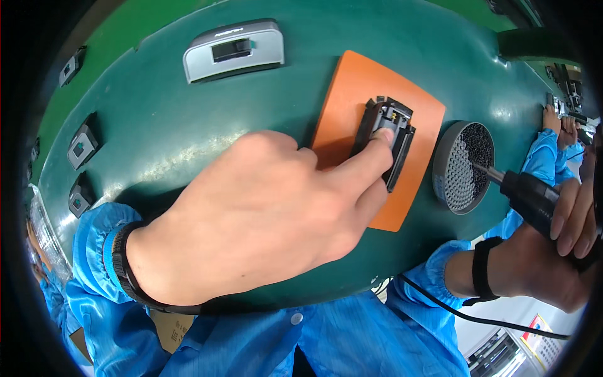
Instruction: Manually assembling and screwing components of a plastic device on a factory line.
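My left hand (264, 213) lies over a small black and grey device part (394, 116), its fingertips pressing on the part and hiding some of it. That part rests on an orange mat (352, 81). On the right, my right hand (546, 257) grips a black electric screwdriver (531, 196) by its body. The driver's metal bit reaches into a round tray of small black screws (478, 141). The tray has a perforated plate, with loose screws gathered on its far right side.
A silver-grey housing (267, 47) with a dark window stands at the far left of the green table (188, 119). Smaller similar housings (83, 146) sit along the left edge. A black cable (477, 319) runs below my right wrist. Another person's blue sleeve (541, 160) shows at right.
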Motion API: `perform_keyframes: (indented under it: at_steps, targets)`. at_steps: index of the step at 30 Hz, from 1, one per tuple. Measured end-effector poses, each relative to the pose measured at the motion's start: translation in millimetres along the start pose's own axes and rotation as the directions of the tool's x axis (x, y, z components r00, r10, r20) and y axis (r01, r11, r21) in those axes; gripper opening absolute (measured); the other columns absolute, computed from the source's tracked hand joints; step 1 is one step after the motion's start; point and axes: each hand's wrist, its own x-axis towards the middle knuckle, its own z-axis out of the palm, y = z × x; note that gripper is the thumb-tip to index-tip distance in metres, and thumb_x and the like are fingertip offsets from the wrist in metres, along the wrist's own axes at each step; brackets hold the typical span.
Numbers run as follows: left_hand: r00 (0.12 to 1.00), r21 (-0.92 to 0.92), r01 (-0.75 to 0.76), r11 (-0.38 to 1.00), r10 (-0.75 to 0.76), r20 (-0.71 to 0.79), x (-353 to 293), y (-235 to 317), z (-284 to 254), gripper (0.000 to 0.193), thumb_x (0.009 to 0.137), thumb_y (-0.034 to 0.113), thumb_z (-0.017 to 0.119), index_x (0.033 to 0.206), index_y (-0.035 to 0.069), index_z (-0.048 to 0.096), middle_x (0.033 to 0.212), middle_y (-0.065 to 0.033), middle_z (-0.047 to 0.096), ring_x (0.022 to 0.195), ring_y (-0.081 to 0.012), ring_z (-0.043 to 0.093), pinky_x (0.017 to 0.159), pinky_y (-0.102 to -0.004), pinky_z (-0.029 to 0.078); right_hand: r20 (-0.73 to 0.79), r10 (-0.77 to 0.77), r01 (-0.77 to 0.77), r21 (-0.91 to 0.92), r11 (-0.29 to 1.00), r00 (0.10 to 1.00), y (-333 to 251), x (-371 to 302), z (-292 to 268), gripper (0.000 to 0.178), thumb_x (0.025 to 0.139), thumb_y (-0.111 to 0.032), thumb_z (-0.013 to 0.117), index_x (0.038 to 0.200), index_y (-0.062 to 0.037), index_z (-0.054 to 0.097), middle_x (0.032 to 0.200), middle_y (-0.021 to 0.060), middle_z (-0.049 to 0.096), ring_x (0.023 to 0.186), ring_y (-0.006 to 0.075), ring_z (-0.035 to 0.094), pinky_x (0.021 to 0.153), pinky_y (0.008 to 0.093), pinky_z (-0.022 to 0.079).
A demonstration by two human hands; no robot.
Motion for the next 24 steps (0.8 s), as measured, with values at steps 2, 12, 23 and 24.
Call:
perform_keyframes:
  at_steps: [2,12,23,24]
  targets:
    - [0.999,-0.072,0.013,0.997,-0.01,0.032,2.1,0.3,-3.4,0.048,0.068,0.023,0.082,0.111,0.004,0.071,0.14,-0.0067,0.062,0.053,-0.0115,0.055,0.05,-0.0269,0.045,-0.265,-0.049,0.033,-0.063,0.997,0.963,0.3,-26.1,16.3,0.026,0.102,-0.022,0.039,0.09,-0.0013,0.048,0.064,0.0056,0.045,0.045,0.0142,0.04,0.04,0.0313,0.036]
    - [0.996,-0.161,0.015,0.987,0.0,0.09,10.3,1.2,-11.0,0.066,0.06,0.025,0.085,0.116,-0.005,0.068,0.146,-0.0134,0.058,0.07,-0.0166,0.069,0.056,-0.029,0.052,-0.485,-0.028,-0.017,-0.087,0.996,0.874,33.9,-38.4,20.8,0.018,0.1,-0.018,0.045,0.087,-0.0064,0.051,0.065,0.0023,0.04,0.052,0.0093,0.04,0.052,0.0277,0.039]
    - [0.994,-0.159,0.011,0.987,0.006,0.105,13.0,0.3,-9.1,0.064,0.063,0.028,0.084,0.116,-0.004,0.069,0.144,-0.0126,0.061,0.062,-0.015,0.062,0.052,-0.0282,0.049,-0.467,-0.064,0.025,-0.09,0.996,0.882,41.7,-46.2,11.1,0.031,0.102,-0.02,0.038,0.1,0.0032,0.059,0.063,0.0058,0.044,0.046,0.0126,0.039,0.043,0.0303,0.035]
    - [0.995,-0.161,0.015,0.987,0.002,0.104,10.9,-0.9,-7.9,0.064,0.063,0.028,0.084,0.116,-0.004,0.069,0.144,-0.0126,0.061,0.062,-0.015,0.062,0.052,-0.0282,0.049,-0.463,-0.062,0.023,-0.088,0.996,0.884,42.3,-44.9,12.2,0.031,0.102,-0.02,0.038,0.1,0.0032,0.059,0.063,0.0058,0.044,0.046,0.0126,0.039,0.043,0.0303,0.035]
